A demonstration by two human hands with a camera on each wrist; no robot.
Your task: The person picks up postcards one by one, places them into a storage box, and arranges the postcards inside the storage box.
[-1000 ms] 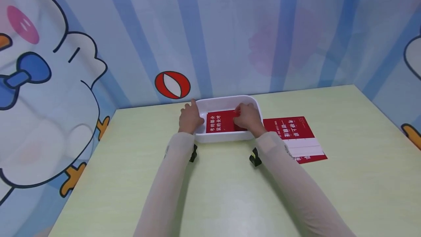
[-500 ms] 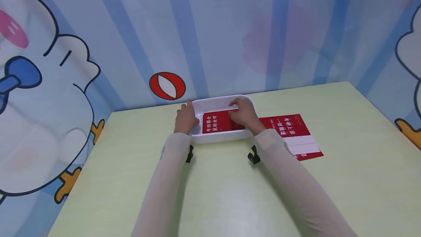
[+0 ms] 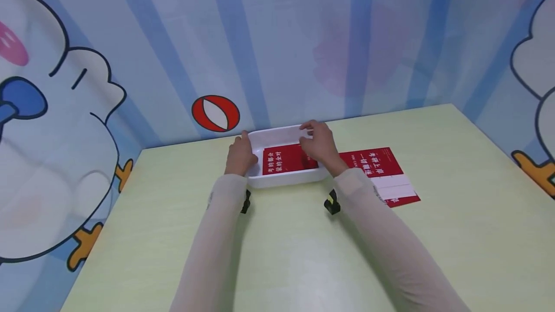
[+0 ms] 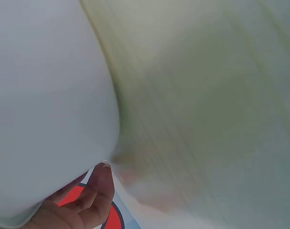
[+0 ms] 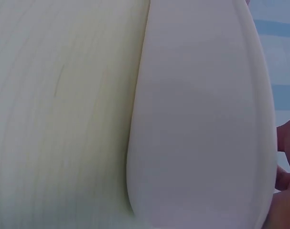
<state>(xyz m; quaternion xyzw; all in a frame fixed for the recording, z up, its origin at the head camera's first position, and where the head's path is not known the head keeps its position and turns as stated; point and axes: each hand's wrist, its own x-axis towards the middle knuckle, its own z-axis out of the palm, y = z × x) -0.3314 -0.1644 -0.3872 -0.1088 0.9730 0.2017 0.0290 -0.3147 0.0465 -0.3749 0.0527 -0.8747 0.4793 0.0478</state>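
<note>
Inside the tray (image 3: 286, 178), head view alone shows seeming cards (image 3: 284, 159).

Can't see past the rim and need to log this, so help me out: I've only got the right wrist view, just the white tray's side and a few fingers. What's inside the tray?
Observer: Red paper with white lettering lies inside the white tray.

Operator: Got it. Where's the other hand?

Observer: The left hand holds the tray's left end.

Operator: And anything outside the tray, past the right end?

Observer: Yes, more red printed paper lies on the table there, with a white band across it.
</note>
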